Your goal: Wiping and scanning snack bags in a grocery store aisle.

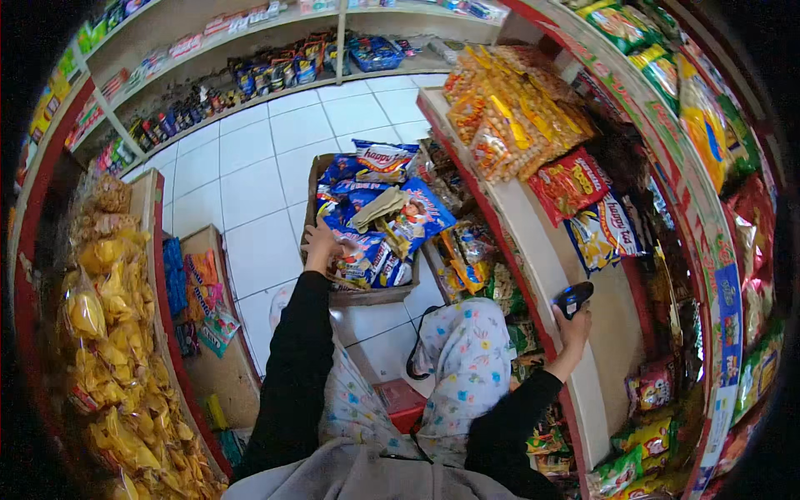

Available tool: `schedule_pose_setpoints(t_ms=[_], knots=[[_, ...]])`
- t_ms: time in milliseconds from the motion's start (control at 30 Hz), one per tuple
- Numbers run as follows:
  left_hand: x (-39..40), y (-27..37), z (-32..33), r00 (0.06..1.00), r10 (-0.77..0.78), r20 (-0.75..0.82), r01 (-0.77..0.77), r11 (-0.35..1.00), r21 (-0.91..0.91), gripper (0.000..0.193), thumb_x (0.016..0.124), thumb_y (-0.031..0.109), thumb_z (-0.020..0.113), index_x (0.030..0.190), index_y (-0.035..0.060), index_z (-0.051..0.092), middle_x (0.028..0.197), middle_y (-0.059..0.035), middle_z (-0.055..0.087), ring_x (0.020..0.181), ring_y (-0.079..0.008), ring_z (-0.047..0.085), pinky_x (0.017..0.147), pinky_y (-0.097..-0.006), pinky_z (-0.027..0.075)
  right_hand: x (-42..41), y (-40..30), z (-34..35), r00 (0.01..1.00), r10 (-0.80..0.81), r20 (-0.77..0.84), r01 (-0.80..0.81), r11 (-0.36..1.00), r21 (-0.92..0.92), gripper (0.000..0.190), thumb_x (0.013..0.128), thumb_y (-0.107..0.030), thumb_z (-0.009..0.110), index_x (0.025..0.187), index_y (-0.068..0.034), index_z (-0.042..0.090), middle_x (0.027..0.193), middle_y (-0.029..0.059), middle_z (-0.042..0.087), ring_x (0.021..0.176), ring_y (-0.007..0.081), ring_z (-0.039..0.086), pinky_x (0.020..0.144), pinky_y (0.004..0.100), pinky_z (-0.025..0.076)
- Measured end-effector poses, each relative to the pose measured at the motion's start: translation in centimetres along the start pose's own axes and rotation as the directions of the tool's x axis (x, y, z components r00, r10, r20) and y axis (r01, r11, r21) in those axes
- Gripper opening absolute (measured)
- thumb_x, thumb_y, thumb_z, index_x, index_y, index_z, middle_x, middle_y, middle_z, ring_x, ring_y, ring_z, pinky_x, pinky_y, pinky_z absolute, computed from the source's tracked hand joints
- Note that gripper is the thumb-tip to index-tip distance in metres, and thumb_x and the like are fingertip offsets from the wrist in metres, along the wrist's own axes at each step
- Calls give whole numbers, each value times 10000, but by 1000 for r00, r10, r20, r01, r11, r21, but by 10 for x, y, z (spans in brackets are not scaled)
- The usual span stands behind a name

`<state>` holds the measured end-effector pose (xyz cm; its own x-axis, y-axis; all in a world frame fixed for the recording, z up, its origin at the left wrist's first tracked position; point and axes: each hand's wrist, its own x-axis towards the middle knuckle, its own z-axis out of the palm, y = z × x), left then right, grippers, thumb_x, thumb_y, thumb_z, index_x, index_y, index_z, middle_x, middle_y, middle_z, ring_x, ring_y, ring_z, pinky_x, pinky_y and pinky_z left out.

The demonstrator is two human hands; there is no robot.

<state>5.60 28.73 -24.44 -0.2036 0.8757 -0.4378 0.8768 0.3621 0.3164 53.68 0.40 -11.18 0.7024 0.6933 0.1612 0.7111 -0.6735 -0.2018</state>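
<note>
My left hand (326, 242), its fingers apart, reaches over the left side of a cardboard box (375, 295) on the floor. It touches or hovers just above the blue snack packets (361, 250) inside; the exact contact cannot be made out. On top of these packets lies a folded beige-green cloth (378, 209). Over the shelf at the right, my right hand (574, 328) holds a dark, rounded hand-held object (572, 299) with a blue sheen. A red snack packet (570, 185) and a white-and-blue snack packet (606, 230) lie farther along that shelf.
Stacked bags of round snacks (509, 119) fill the far end of the right shelf (594, 369). Yellow bagged snacks (119, 337) line the left shelf. White floor tiles (256, 237) run between the shelves. Beneath me sits a red object (400, 403), maybe a stool.
</note>
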Motion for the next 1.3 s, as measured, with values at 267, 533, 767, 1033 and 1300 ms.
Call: schedule_pose_setpoints(t_ms=[267,533,767,1033,1300], knots=[[25,-43,35,938,343,-44,-324,828,-458,1310,385,245,898,1354,17,46,1223,-208,464,1126,-271,475,940,-331,390,-15,-128,-53,829,-1,-559,138,969,203,725,725,-388,682,1244,28,394,1212,216,466,1131,360,429,978,408,310],[-15,-44,-14,860,409,-306,-500,551,-668,829,399,205,877,1102,9,482,1022,-125,588,967,-247,567,851,-330,441,-38,-353,102,633,-745,-210,766,563,311,566,695,-66,594,1229,-20,412,1314,168,369,1215,353,333,996,474,271],[-29,-50,-44,941,312,-132,-327,732,-598,932,500,222,858,1151,-46,249,1056,-163,509,988,-228,528,863,-329,438,-30,-416,169,392,-890,-232,919,373,123,599,719,34,468,1301,-51,355,1367,133,330,1218,364,323,975,487,276],[-52,-72,-100,999,41,-21,-32,302,-953,813,629,164,757,1200,-3,202,1101,-149,480,993,-229,523,828,-337,464,-16,-428,170,449,-868,-213,893,433,120,406,708,-59,531,1114,-34,541,1128,167,494,993,322,457,872,413,357],[-50,-71,-92,985,145,-94,-145,394,-907,761,649,146,736,1243,27,276,1110,-126,522,995,-228,539,801,-348,474,-7,-410,192,380,-910,-164,915,396,-81,147,690,-87,546,796,-56,644,958,129,564,1017,297,467,879,427,339]])
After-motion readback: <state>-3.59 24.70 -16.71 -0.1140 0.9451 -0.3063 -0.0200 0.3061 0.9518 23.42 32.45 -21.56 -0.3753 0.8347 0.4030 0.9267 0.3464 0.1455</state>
